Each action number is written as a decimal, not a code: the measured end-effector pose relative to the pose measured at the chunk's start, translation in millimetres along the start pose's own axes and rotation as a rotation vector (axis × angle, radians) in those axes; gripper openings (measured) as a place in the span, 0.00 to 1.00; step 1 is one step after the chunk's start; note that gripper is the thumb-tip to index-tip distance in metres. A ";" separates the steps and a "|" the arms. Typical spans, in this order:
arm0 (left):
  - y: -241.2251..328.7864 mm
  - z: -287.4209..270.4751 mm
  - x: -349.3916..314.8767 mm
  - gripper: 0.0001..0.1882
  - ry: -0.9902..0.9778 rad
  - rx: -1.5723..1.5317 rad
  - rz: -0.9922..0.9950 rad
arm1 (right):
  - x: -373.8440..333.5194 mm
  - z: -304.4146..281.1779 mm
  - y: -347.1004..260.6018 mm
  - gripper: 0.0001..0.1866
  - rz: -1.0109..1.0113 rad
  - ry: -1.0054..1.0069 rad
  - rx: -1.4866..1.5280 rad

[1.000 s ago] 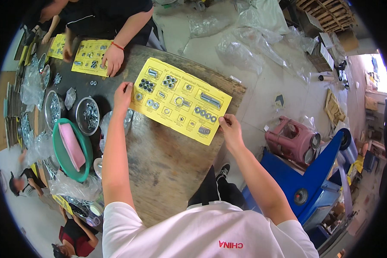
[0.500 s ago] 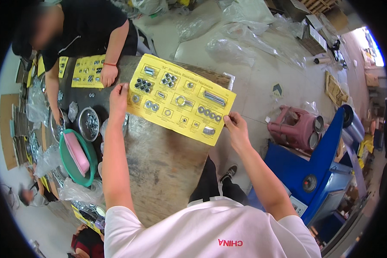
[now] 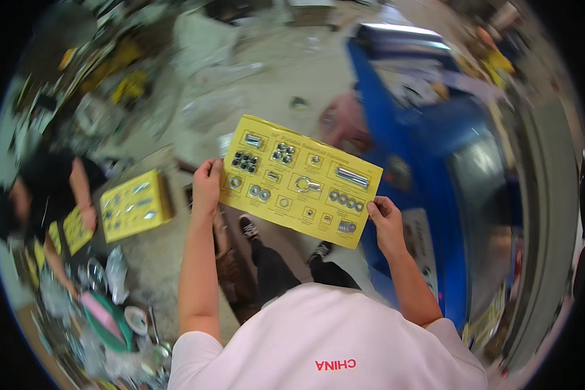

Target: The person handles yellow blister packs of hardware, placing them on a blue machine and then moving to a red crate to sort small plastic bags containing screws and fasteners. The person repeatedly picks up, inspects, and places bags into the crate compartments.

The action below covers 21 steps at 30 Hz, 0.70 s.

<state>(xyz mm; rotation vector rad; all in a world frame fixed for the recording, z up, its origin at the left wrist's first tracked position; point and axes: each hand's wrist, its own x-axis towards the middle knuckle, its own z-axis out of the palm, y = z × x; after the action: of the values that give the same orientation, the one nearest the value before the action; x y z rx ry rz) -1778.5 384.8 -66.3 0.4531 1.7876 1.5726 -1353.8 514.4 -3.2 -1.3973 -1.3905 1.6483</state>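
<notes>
A yellow card bearing rows of metal hardware is held up in front of me, tilted down to the right. Bolts, nuts, washers and rods sit on its face in printed boxes. My left hand pinches its left edge, thumb and fingers closed. On the opposite side my right hand grips the lower right edge the same way. Below the card are the floor and my own feet.
A table on the left carries a stack of similar yellow cards and a green basin. A co-worker reaches over it. Close on the right stands a large blue machine, blurred.
My body has turned right, away from the table, with the card still in both hands. The blue machine is now much closer, and the table and co-worker have shifted left in view.
</notes>
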 end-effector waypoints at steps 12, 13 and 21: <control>77.1 520.4 -132.5 0.16 -0.662 0.009 -0.022 | -137.4 -403.8 -44.1 0.15 -0.058 0.750 0.050; 86.0 545.9 -132.8 0.15 -0.687 0.028 0.021 | -138.2 -414.9 -49.8 0.15 -0.071 0.829 0.076; 155.0 584.7 -129.7 0.13 -0.778 0.247 0.162 | -160.3 -410.7 -76.2 0.16 -0.073 0.988 0.055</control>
<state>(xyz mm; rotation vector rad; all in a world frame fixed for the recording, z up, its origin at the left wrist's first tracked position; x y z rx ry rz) -1309.4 747.8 109.5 1.1687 1.3416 1.0444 -937.1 536.4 158.1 -1.7309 -0.7758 0.7112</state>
